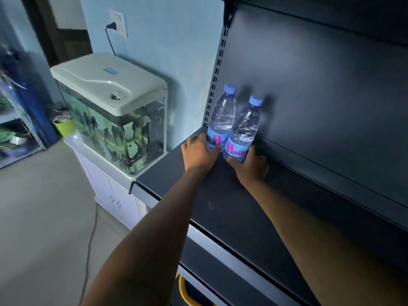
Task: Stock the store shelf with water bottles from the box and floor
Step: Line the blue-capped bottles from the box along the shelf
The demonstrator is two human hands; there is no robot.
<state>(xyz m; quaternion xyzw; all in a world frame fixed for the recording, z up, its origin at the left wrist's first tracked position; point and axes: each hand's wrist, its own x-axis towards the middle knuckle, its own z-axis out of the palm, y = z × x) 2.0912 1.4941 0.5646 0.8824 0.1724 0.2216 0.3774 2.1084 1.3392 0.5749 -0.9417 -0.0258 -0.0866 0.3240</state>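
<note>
Two clear water bottles with blue caps and blue labels stand side by side at the far left end of the dark shelf point(231, 208), near its back panel. My left hand point(198, 152) grips the base of the left bottle point(221, 117). My right hand point(252, 165) grips the base of the right bottle point(246, 127). The two bottles touch each other. Both arms reach forward over the shelf. No box or floor bottles are in view.
A fish tank point(114, 111) with a white lid sits on a white cabinet point(110, 191) just left of the shelf end. A slotted upright point(217, 71) rises at the shelf's left back corner. A yellow object point(184, 290) shows under the shelf. A rack point(13, 120) stands far left.
</note>
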